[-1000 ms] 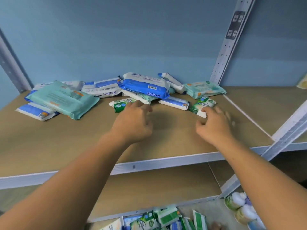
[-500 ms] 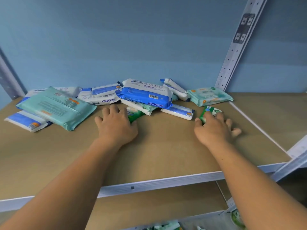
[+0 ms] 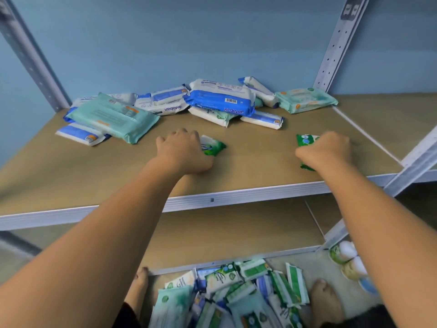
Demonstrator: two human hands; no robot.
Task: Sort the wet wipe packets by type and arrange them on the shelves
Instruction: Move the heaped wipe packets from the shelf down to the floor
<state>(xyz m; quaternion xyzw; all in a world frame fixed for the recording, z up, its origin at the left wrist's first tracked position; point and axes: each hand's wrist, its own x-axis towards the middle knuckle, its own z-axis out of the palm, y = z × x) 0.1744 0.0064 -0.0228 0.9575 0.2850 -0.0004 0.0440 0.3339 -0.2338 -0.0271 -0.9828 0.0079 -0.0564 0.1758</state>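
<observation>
head view: left hand (image 3: 182, 150) lies knuckles up on the upper shelf (image 3: 248, 171), its fingers curled over the near end of a green-and-white packet (image 3: 214, 146) that rests flat on the board. right hand (image 3: 328, 150) is closed round a dark green packet (image 3: 305, 139), whose ends stick out above and below the fist, near the shelf's front right corner. the two hands are well apart. behind them, against the blue wall, a loose heap of packets lies: a big blue antabax packet (image 3: 220, 99) on top in the middle, a large teal packet (image 3: 113, 117) to the left, a smaller teal packet (image 3: 305, 99) to the right beside the grey upright (image 3: 335, 43). below the lower shelf (image 3: 224, 233), more packets in a floor pile (image 3: 236, 294) lie between two bare feet (image 3: 324, 299).
</observation>
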